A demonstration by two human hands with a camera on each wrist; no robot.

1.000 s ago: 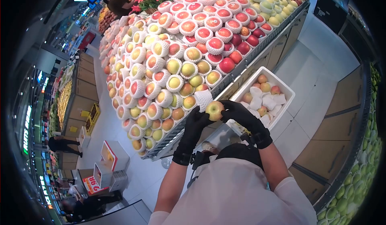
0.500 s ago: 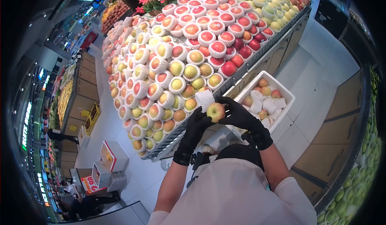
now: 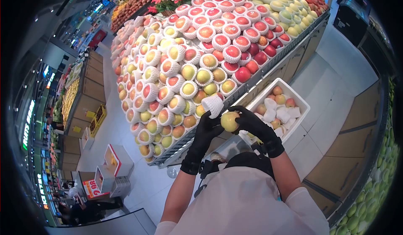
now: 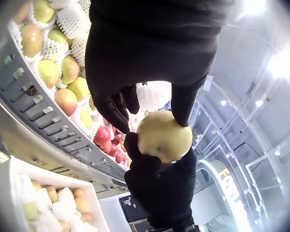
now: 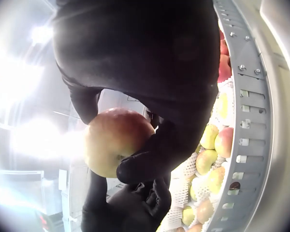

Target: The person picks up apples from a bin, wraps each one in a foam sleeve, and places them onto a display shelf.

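Observation:
My right hand (image 3: pixel 254 125), in a black glove, grips a yellow-green apple (image 3: pixel 230 121) with a red blush between thumb and fingers. A white foam net sleeve (image 3: pixel 213 105) is held at the fingers of my gloved left hand (image 3: pixel 205 131), with its open end up. In the left wrist view, the left thumb lies against the side of the apple (image 4: pixel 164 135), and the sleeve (image 4: pixel 153 95) shows behind it, partly hidden by the hand. The right wrist view shows the apple's (image 5: pixel 117 140) reddish side under the right fingers, with the left hand (image 5: pixel 128 208) just below.
A sloped display of apples (image 3: pixel 189 71), many in foam nets, rises ahead behind a grey slotted rail (image 3: pixel 243 90). A white foam box (image 3: pixel 306 105) with apples and white packing pieces stands on the floor at right. Green fruit (image 3: pixel 361 210) lines the far right.
The apple has turned between the hands, from its stem hollow facing the head camera to a paler side. The foam sleeve stays with the left hand. The display has shifted slightly right and down.

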